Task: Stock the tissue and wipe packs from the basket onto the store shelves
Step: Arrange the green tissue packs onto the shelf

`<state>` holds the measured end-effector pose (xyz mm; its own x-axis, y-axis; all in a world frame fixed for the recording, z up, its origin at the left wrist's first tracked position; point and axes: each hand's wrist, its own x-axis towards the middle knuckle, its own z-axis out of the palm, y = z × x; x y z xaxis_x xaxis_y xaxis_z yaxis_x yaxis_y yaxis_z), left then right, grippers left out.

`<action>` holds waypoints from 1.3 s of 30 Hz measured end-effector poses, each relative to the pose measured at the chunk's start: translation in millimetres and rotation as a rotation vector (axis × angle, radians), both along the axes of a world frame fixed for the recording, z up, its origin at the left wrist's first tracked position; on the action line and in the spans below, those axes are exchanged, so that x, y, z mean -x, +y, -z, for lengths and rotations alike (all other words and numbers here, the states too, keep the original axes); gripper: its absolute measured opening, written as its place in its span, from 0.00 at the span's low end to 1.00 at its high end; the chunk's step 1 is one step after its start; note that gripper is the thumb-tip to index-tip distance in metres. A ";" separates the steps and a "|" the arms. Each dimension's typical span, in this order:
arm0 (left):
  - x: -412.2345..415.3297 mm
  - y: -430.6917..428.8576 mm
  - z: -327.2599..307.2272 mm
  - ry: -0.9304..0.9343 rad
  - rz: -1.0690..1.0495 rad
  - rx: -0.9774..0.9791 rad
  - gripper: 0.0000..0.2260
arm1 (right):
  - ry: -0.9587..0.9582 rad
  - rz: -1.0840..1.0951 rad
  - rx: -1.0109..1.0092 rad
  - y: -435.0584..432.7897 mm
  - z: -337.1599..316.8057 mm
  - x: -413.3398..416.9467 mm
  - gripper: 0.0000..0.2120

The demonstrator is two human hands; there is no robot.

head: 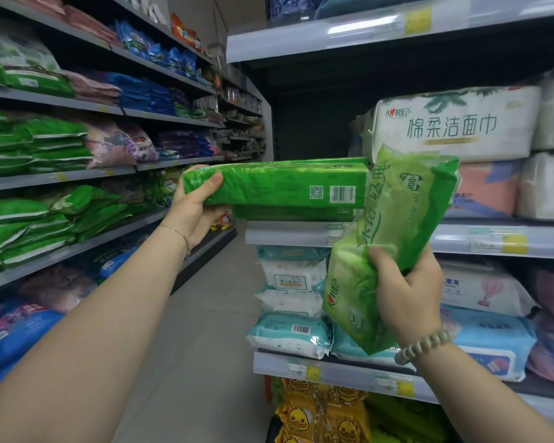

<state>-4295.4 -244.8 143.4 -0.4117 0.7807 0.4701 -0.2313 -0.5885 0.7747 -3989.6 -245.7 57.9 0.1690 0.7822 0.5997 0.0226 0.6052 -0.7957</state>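
The left hand [195, 209] grasps the left end of a flat dark green pack [279, 183], thumb on its front, holding it level above another green pack [291, 213] lying on the right-hand shelf [493, 239]. The right hand [406, 292], nearer, clutches the lower part of a light green pack [397, 225] tilted upright, its top overlapping the dark pack's right end. A large white pack [454, 123] sits farther back on that shelf, with wipe packs [291, 334] stacked below. Stocked shelves [61, 175] line the left of the grey-floored aisle [205, 314].

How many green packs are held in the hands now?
2: a flat pack in the left hand, a tilted pack in the right hand. A third may be hidden behind.
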 end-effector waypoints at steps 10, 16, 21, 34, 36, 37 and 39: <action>5.3 17.7 -3.0 0.042 -0.044 0.027 0.18 | 0.019 -0.012 -0.008 8.8 8.9 -7.4 0.08; 0.5 33.4 -11.8 0.204 -0.212 0.197 0.33 | 0.037 -0.013 -0.003 13.1 12.3 -10.0 0.07; -3.3 45.1 -16.3 0.479 -0.577 0.315 0.38 | 0.049 -0.002 0.000 15.3 15.6 -7.2 0.12; -26.5 83.0 -17.5 0.633 -0.914 0.529 0.18 | 0.021 0.005 0.034 21.4 22.1 2.0 0.10; -32.0 78.7 -14.6 0.732 -0.986 0.543 0.16 | 0.007 0.011 0.048 21.3 21.2 4.2 0.10; -37.3 74.3 -11.9 0.770 -1.019 0.530 0.15 | -0.002 0.014 0.058 20.4 20.0 5.4 0.10; -49.9 63.9 -4.5 0.830 -1.052 0.452 0.14 | -0.016 0.020 0.068 19.7 18.0 7.8 0.10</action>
<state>-4245.5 -180.9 147.9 -0.6184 0.4330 0.6557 0.7635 0.1336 0.6319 -3997.5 -225.9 40.0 0.1755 0.8177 0.5482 0.0470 0.5493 -0.8343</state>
